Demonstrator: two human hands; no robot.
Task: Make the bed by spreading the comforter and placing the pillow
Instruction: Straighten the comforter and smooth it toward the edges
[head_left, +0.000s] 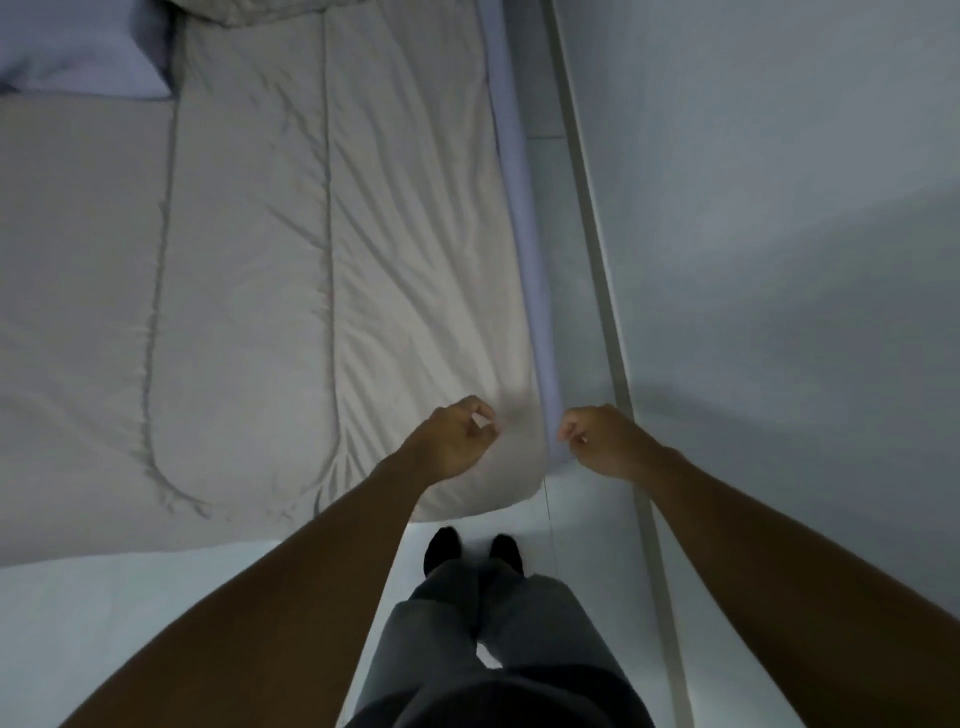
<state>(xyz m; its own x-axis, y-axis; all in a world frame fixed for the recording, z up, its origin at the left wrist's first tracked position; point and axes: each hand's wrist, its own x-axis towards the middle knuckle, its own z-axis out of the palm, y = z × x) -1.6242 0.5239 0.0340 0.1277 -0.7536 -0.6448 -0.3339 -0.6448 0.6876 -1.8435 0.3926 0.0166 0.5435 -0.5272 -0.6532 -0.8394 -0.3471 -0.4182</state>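
I find the comforter (249, 260) corner under the left hand (457, 436), right hand (605, 441) at three o'clock beside it; both hands' fingers (470, 408) curled, grip indeterminate.

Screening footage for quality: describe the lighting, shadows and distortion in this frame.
Head view: dim, cool, even light, no glare; a soft shadow lies across the wall; the wide-angle lens stretches the forearms; left hand and right hand look slightly soft, comforter creases are readable.

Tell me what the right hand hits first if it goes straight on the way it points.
Probably the blue-sheeted mattress side, just ahead of the right hand, beside the comforter corner. Depth is unclear, so it may pass above it.
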